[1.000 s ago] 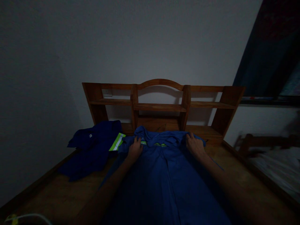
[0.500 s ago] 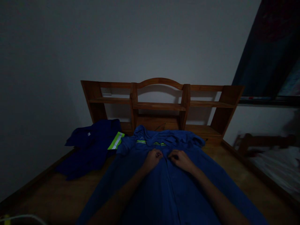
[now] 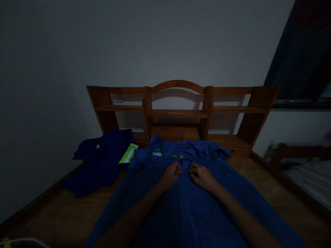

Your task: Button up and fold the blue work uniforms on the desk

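A blue work jacket [image 3: 165, 213] with yellow-green reflective strips lies spread out, its collar end away from me and its front seam running down the middle. Just left of that seam, my left hand [image 3: 171, 174] is closed, fingertips pinched at the cloth near the upper front. Across the seam, my right hand [image 3: 202, 175] is also closed, with curled fingers and thumb at the jacket's front edge. The two hands are a small gap apart. Dim light hides exactly which bit of cloth or fastening lies between the fingertips.
A darker blue garment [image 3: 100, 162] with a reflective band lies crumpled at the left. Behind stands a wooden shelf unit [image 3: 178, 113] against the wall. The wooden surface [image 3: 51, 213] has a raised edge at right. A pale cable [image 3: 28, 239] shows at bottom left.
Both hands stay at the jacket's front, with the fingers shifting slightly. The left fingers look more tightly curled. The whole view has tilted and moved a little.
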A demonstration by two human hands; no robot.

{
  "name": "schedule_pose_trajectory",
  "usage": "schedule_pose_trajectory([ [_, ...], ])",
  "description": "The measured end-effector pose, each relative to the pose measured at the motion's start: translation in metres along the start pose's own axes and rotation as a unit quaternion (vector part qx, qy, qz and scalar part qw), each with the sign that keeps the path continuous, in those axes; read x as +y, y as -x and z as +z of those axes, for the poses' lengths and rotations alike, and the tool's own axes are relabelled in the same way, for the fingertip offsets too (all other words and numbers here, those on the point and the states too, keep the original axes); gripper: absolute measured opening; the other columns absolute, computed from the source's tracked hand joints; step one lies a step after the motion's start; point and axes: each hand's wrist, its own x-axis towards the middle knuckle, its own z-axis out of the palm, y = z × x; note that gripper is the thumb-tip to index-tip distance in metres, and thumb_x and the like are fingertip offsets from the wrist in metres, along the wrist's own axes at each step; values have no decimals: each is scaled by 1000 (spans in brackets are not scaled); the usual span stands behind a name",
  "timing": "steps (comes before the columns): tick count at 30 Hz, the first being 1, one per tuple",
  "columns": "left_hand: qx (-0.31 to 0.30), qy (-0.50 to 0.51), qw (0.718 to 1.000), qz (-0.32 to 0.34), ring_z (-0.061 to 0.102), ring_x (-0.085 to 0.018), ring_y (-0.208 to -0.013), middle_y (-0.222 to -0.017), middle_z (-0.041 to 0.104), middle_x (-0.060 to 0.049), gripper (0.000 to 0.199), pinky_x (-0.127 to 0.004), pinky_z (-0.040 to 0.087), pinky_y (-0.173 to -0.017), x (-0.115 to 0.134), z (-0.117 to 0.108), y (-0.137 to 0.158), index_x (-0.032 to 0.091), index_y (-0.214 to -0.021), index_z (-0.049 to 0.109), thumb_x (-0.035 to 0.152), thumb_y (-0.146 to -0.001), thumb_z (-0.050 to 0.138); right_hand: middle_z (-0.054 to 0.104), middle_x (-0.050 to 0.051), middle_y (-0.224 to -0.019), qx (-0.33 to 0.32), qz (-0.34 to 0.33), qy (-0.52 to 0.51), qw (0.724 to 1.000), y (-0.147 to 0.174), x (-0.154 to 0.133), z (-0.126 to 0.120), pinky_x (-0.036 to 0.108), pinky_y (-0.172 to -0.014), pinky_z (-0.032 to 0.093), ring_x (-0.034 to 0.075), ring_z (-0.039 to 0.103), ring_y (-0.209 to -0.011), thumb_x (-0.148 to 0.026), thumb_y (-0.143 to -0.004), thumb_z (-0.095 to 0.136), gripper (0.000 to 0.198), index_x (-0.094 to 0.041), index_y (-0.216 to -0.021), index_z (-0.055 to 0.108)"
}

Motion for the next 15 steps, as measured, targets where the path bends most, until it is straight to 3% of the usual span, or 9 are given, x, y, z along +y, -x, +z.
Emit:
schedule_pose_trajectory([
  [7, 2, 132, 990, -56, 54, -12, -59, -64, 56, 2, 6, -23, 41, -56, -7, 1, -3, 17, -82, 51, 19, -77, 48, 62, 5, -91, 40, 56, -188, 980, -7, 18, 6, 25, -72, 44, 15, 57, -80, -28, -84, 50, 31, -20, -110, 66],
  [11, -22, 275, 950, -149, 57, -13, -51, -59, 57, 1, 7, -26, 47, -52, -11, 5, -7, 16, -74, 47, 18, -69, 52, 63, 4, -88, -7, 58, -321, 945, -11, 20, 9, 23, -62, 43, 12, 56, -69, -37, -82, 54, 36, -20, -113, 64],
  [15, -7, 334, 927, -169, 60, -14, -53, -57, 57, 2, 11, -29, 51, -56, -10, 10, -7, 16, -71, 47, 16, -64, 55, 65, 4, -84, -2, 51, -319, 946, -12, 14, 18, 22, -56, 43, 11, 56, -60, -40, -81, 56, 35, -19, -106, 67],
])
